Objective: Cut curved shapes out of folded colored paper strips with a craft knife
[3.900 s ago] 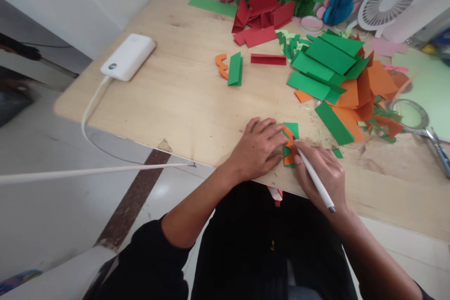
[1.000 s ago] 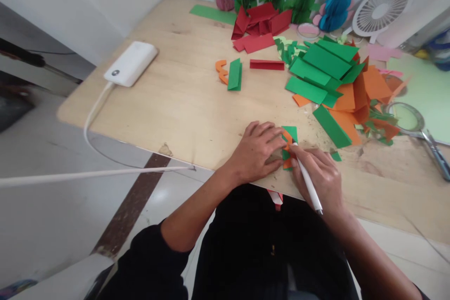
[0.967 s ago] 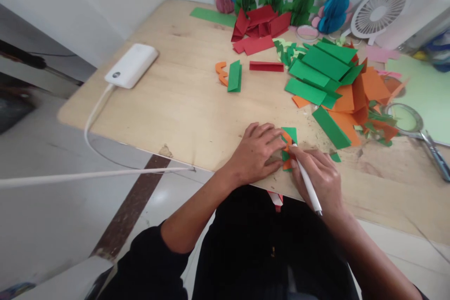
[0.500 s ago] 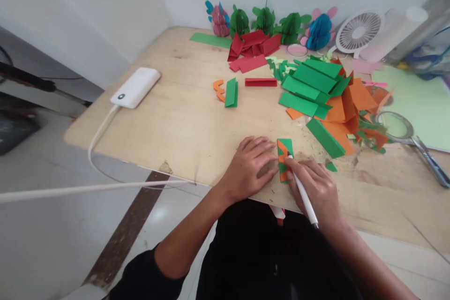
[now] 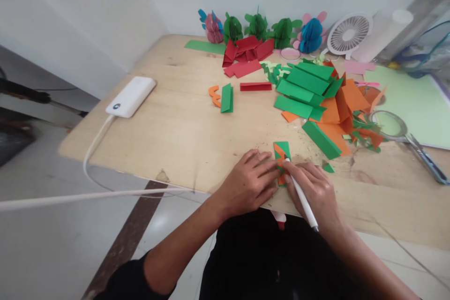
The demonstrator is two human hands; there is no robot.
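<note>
the right hand (image 5: 314,190) grips one white pen (image 5: 303,200), tip at the edge of one orange cutout (image 5: 280,152) on one green strip (image 5: 285,146); the left hand (image 5: 248,183) lies spread against them. tracing seems underway, calling for a steady cutout. beyond: one folded green piece (image 5: 227,98), five paper figures (image 5: 256,27).

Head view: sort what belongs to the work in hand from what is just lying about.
In the work, judging by the hands:
white pen, in the right hand
orange cutout, at the left hand
green paper, beneath the orange cutout

Apparently just lying about:
white power bank
white fan
pleated paper figures
red folded papers
green-and-orange paper pile, perhaps spare stock
</note>
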